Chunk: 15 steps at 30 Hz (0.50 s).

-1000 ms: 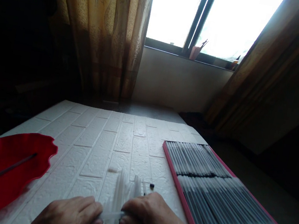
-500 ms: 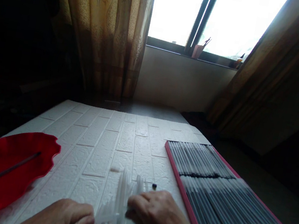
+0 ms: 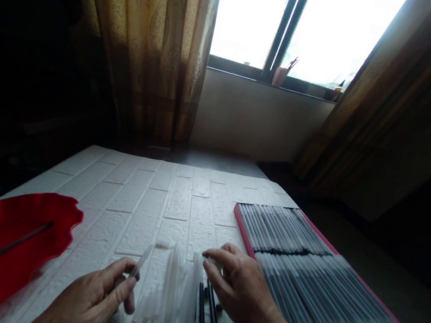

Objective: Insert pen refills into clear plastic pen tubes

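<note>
One tube (image 3: 141,260) is pinched in the left hand (image 3: 100,292). Right hand (image 3: 240,282) sits by black rods (image 3: 214,318), can't tell its grip.

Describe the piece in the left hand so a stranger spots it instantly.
Over the white brick-patterned tabletop, right of the red dish, find the left hand. It holds up a translucent tube, unlike the loose tubes lying to its right.

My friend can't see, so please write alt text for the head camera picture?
The left hand pinches a pale stick; the right hand is near black rods on a white surface, between a red dish and a pink tray.
</note>
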Motion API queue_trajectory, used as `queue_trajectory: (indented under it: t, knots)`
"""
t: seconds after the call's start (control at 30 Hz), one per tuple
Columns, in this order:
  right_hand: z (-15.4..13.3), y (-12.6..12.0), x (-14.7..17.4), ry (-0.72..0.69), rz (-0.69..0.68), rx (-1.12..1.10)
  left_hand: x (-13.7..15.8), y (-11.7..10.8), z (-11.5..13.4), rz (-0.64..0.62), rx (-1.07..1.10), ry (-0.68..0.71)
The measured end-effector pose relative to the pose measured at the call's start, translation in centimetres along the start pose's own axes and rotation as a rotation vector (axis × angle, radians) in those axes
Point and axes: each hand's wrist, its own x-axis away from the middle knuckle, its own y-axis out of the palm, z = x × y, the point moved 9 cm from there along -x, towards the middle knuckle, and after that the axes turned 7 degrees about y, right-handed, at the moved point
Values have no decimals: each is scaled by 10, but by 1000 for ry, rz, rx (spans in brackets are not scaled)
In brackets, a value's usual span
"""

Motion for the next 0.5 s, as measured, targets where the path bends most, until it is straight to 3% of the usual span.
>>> queue_trajectory:
  t: [0.1,0.3,0.5]
  knots:
    - [3,10,-1,38,11,-27,2,7,-3,-24,33,-12]
    - [-20,45,1,4,-54,-147,2,15,-2,-99,35,-41]
    - [-20,31,1,-11,27,-218,-2,21,2,-172,-25,-68]
